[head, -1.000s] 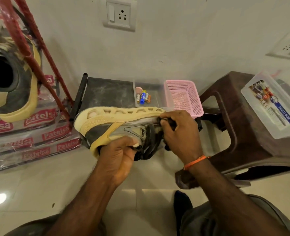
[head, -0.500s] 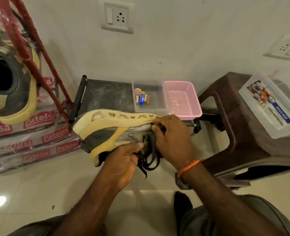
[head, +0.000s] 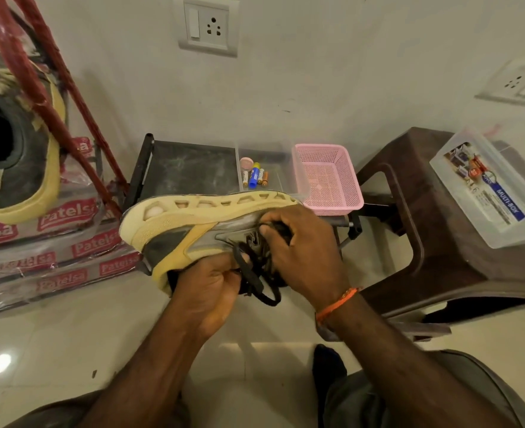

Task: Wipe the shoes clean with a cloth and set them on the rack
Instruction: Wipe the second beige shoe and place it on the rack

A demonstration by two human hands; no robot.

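A yellow-and-grey sneaker (head: pixel 199 233) is held on its side in mid-air above the floor, sole toward the wall, in front of a low black stand (head: pixel 190 168). Its collar is gripped from below by the left hand (head: pixel 208 282), while a dark cloth (head: pixel 278 230) is pinched in the right hand (head: pixel 301 245) and pressed against the upper near the loose black laces (head: pixel 255 279). The dangling laces could be snagged by the cloth, and the shoe tugged from the left hand. A matching shoe (head: pixel 17 156) sits on the red rack (head: pixel 39 84).

Yellow-soled shoe (head: pixel 175 233) on its side between left hand (head: pixel 208 285) and right hand (head: pixel 301 248)
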